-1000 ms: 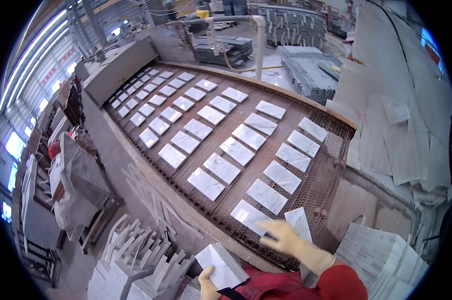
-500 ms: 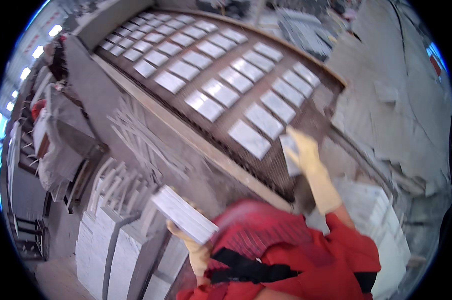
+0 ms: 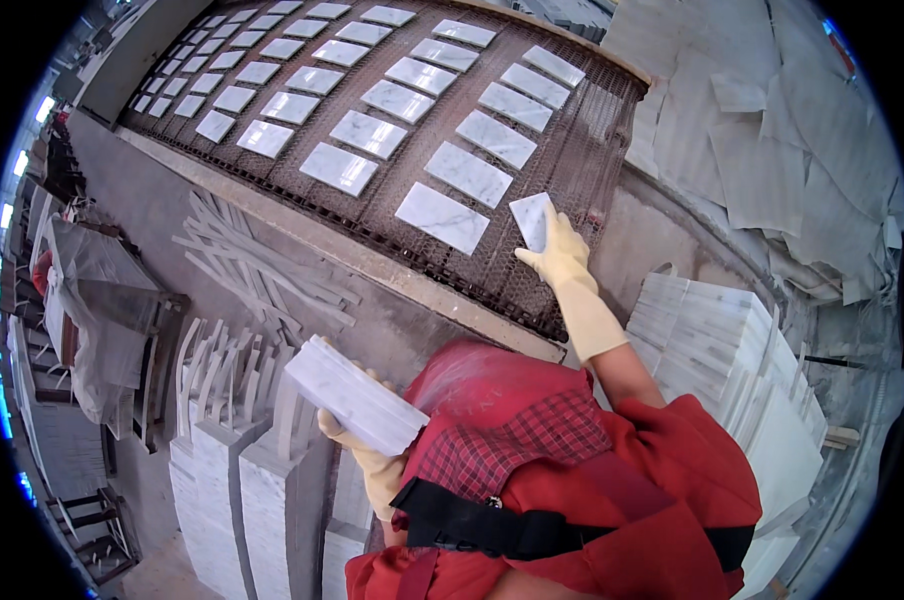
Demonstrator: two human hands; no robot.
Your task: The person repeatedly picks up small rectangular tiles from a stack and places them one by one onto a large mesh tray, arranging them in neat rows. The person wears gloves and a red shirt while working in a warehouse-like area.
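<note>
Mesh conveyor belt (image 3: 582, 170) runs diagonally, carrying white marble tiles (image 3: 442, 217) in three rows; roughly thirty visible, far ones too small to count exactly. Upright stacks of marble slabs: one at lower left (image 3: 262, 480), one at right (image 3: 732, 350). Stack of tiles (image 3: 352, 395), maybe three or four, rests on left hand (image 3: 367, 450); gloved fingers wrapped under it, held by the chest. Right hand (image 3: 562, 255), arm stretched forward, gloved fingers pinch a single tile (image 3: 532, 220) at the belt's near end, tilted, just beside the last laid tile.
</note>
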